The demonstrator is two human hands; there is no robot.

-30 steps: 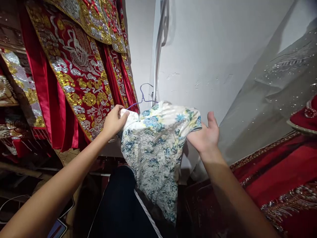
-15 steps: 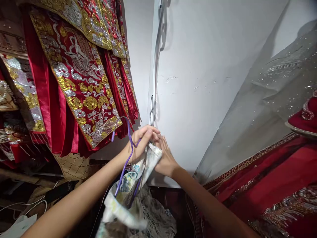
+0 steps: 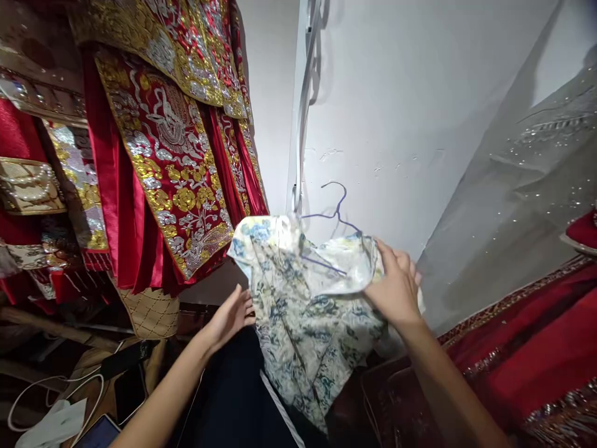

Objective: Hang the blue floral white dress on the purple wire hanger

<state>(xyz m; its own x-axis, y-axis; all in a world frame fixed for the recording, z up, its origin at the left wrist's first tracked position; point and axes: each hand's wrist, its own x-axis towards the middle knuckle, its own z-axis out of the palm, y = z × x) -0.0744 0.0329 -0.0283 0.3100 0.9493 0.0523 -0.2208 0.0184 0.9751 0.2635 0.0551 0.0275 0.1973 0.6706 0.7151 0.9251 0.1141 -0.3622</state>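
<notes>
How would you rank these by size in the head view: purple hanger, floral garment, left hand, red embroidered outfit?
1. Red embroidered outfit
2. Floral garment
3. Purple hanger and left hand: unsure, not ranked; the floral garment partly hides the hanger.

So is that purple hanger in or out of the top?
In, at least partly: the purple hanger has its hook above the floral top and its lower bar showing inside the neck opening.
</notes>
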